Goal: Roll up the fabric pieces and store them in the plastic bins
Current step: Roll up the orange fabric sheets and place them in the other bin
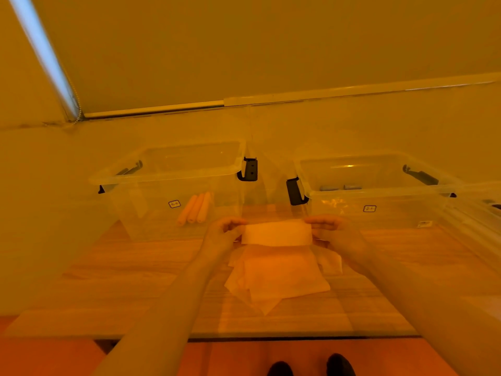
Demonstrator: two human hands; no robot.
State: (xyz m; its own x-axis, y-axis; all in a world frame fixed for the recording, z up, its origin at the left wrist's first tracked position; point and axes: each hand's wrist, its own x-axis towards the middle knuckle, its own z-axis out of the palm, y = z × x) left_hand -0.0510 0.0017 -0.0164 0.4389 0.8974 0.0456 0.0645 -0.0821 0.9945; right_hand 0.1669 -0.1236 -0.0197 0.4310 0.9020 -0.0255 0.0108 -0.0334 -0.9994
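Note:
I hold a pale fabric piece (276, 234) stretched between my left hand (223, 233) and my right hand (332, 230), each pinching one end above the wooden table (135, 280). Under it lies a loose pile of flat fabric pieces (279, 278). Two clear plastic bins stand behind. The left bin (168, 183) holds three rolled orange fabric pieces (195, 208). Inside the right bin (379, 191), grey-blue rolls (340, 188) show near the front wall.
Both bins have black latch handles (250, 169) on their ends. Another clear plastic lid or bin (482, 210) lies at the far right. The table's front edge (271, 338) runs just above my shoes (311, 366). A wall and window blind are behind the bins.

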